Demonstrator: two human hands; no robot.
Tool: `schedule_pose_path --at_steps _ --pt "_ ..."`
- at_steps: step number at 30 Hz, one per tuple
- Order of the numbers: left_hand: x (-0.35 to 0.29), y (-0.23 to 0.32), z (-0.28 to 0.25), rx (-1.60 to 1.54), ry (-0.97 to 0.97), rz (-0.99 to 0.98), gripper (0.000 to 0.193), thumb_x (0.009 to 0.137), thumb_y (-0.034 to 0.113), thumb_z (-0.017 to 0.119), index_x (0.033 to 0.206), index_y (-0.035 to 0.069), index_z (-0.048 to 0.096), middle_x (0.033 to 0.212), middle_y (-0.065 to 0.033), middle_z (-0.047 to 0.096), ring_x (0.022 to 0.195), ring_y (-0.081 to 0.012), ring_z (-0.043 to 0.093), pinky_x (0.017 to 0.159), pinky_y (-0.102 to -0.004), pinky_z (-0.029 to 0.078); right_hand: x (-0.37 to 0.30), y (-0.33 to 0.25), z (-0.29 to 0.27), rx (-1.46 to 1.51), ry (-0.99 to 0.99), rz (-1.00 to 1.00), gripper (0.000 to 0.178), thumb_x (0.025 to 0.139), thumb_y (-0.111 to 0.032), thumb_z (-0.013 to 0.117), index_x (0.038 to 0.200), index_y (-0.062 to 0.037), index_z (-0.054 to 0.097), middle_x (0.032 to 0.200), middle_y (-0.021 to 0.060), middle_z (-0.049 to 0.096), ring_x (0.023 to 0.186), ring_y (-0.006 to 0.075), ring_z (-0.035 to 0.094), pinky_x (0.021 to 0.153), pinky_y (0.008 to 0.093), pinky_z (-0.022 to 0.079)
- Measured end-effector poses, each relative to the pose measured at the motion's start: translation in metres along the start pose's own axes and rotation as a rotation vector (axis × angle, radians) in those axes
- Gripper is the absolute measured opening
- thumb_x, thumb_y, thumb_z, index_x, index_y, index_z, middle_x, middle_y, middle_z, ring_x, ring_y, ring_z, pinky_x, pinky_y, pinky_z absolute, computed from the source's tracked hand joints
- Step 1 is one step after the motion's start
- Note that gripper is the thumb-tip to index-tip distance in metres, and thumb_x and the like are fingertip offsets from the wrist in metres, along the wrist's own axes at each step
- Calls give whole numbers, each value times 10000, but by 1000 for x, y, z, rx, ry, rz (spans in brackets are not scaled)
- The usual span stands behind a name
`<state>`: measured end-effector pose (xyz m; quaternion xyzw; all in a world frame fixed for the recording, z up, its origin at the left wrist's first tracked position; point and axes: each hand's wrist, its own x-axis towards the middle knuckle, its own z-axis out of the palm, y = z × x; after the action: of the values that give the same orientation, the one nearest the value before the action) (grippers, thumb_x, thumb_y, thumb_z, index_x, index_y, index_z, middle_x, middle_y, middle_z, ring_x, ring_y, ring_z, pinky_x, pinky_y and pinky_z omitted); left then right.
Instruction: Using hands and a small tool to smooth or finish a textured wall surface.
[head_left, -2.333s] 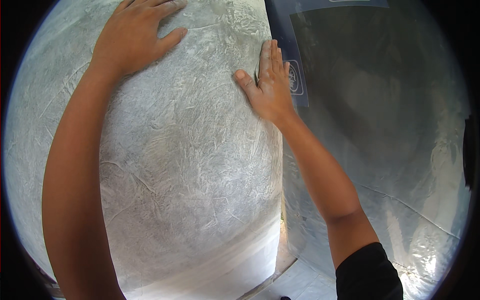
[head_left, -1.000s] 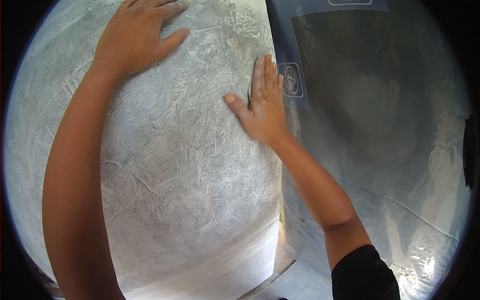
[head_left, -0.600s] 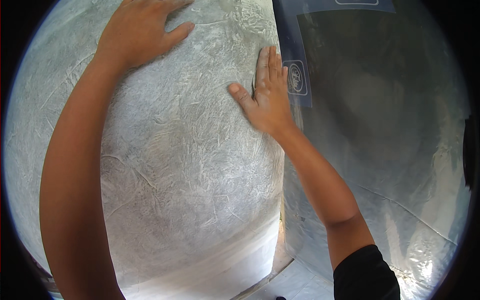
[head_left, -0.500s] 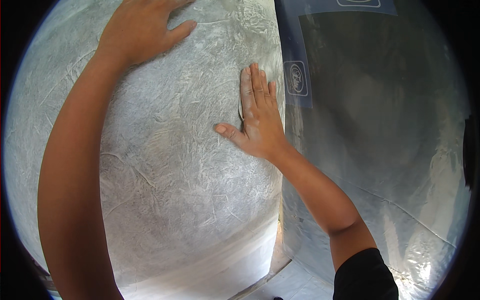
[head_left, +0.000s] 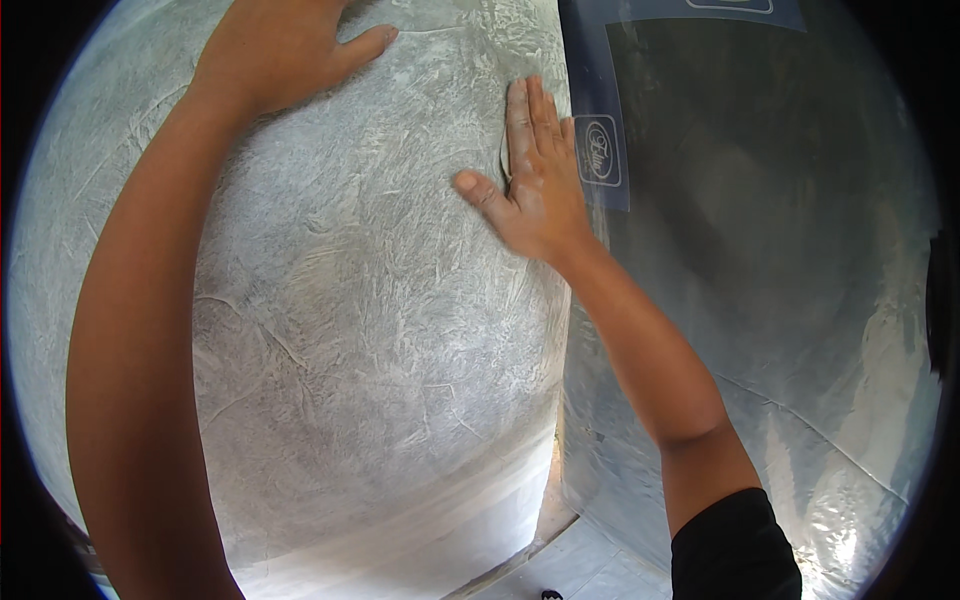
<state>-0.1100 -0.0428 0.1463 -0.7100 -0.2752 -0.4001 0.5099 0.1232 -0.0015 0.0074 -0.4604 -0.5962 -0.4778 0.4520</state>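
A large, rounded form with a wrinkled, whitish-grey, fibrous skin fills the left and middle of the head view. My left hand lies against its upper part, thumb stretched out; the other fingertips are cut off by the top edge of the picture. Near the form's right edge, my right hand rests flat on the same skin, fingers pointing up and thumb spread to the left. Pale, chalky residue coats its index finger and knuckles. Neither hand holds anything that I can see.
Right beside the form stands a dark, glossy plastic-covered surface with a blue printed border and a long crease. A narrow gap separates the two low down. Pale floor shows at the bottom.
My right hand has slid upward and slightly right along the skin, closer to the form's edge. My left hand stays in nearly the same place.
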Motion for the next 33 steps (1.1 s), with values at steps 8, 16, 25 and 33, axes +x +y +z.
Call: schedule_pose_path --at_steps 8,16,25,33 --pt "-3 -5 3 23 -1 26 521 822 380 597 1219 42 607 1358 -140 527 1319 -267 423 1140 -446 244 -34 -38 6 82 -86 -123 1137 794 -754 491 1484 59 98 1530 311 109 1432 430 136 1142 563 83" --pt "1 1 1 11 -1 -12 527 816 377 603 1223 42 605 1355 -140 530 1322 -269 420 1147 -439 226 1 11 8 69 55 193 1151 789 -771 471 1487 54 75 1534 303 106 1437 428 109 1144 559 72" --pt "2 6 -1 22 -19 -48 523 815 365 604 1227 43 604 1363 -136 524 1330 -265 411 1154 -433 217 -5 9 2 1 -39 -28 1132 797 -773 456 1485 57 110 1528 304 134 1425 442 147 1150 542 72" --pt "1 6 0 23 -38 -50 526 816 366 601 1232 44 599 1366 -133 523 1332 -262 410 1156 -436 214 -67 -54 9 76 -143 -196 1190 745 -840 422 1493 35 120 1544 274 118 1432 406 165 1138 560 117"
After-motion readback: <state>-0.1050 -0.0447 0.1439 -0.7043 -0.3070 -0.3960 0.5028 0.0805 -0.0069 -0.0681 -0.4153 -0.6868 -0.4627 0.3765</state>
